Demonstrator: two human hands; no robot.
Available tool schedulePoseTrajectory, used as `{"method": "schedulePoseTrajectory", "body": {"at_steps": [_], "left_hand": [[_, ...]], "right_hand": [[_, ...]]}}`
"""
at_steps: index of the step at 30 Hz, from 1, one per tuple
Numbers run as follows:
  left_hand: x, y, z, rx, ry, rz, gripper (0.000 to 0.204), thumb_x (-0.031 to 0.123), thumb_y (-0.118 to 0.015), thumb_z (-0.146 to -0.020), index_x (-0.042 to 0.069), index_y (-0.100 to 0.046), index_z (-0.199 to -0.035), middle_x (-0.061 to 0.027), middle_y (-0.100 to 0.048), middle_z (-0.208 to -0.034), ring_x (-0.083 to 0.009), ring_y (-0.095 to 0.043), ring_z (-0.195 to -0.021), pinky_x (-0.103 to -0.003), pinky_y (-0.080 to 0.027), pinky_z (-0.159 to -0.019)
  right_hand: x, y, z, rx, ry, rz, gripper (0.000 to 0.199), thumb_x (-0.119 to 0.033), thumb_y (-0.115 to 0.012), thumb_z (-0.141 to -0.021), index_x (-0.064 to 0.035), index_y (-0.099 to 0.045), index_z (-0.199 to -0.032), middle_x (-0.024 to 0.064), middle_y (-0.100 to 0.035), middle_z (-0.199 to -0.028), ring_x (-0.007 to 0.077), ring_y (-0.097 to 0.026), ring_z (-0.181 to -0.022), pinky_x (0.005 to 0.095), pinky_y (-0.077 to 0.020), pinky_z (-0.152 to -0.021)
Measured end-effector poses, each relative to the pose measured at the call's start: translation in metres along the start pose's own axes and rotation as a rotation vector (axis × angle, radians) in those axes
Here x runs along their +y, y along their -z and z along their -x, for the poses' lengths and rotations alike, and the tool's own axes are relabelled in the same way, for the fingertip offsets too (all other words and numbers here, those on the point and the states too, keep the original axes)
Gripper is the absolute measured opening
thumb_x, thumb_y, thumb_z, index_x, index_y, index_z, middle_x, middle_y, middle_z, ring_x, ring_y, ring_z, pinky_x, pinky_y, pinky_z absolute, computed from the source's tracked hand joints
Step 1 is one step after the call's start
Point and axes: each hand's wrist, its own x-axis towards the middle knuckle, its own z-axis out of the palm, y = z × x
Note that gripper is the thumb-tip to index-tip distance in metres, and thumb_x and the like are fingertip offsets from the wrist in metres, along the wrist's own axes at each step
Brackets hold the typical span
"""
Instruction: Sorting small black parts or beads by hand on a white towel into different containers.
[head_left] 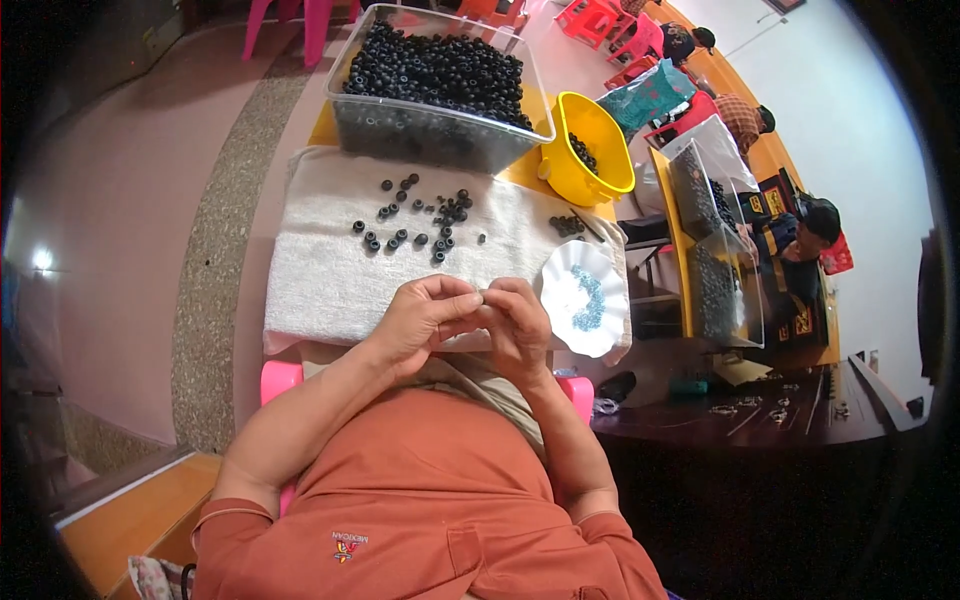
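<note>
My left hand [425, 318] and my right hand [516, 325] meet fingertip to fingertip above the near edge of a white towel [325, 285]. Both are closed in a pinch, and whatever is between the fingers is hidden or too small to name. Just right of my right hand stands a white scalloped dish [560, 272] with small pale-blue bits [588, 300] in it. Beyond my hands, several loose round black pieces [440, 245], some with holes, lie scattered on the towel. A small heap of dark pieces [565, 225] lies by a thin dark stick [588, 227], past the dish.
A clear plastic bin [430, 135] full of black pieces stands at the table's far side. Beside it is a yellow tub [600, 140] holding more. To the right, a person in a dark cap [820, 220] sits by other clear bins [715, 290]. Pink and red stools stand farther back.
</note>
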Motion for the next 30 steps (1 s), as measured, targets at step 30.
{"method": "schedulePoseTrajectory", "body": {"at_steps": [30], "left_hand": [[-0.003,0.002,-0.003,0.093,-0.054,-0.019,0.009,0.007,-0.071,-0.087,0.005,-0.063,-0.091,-0.0028,-0.065,-0.085,-0.011,-0.064,-0.075,-0.026,-0.058,-0.071]], "right_hand": [[0.07,0.004,-0.062,-0.248,0.094,0.424,0.015,-0.004,-0.065,-0.079,-0.0035,-0.067,-0.093,0.0131,-0.063,-0.092,0.0321,-0.06,-0.086,0.0381,-0.0499,-0.077]]}}
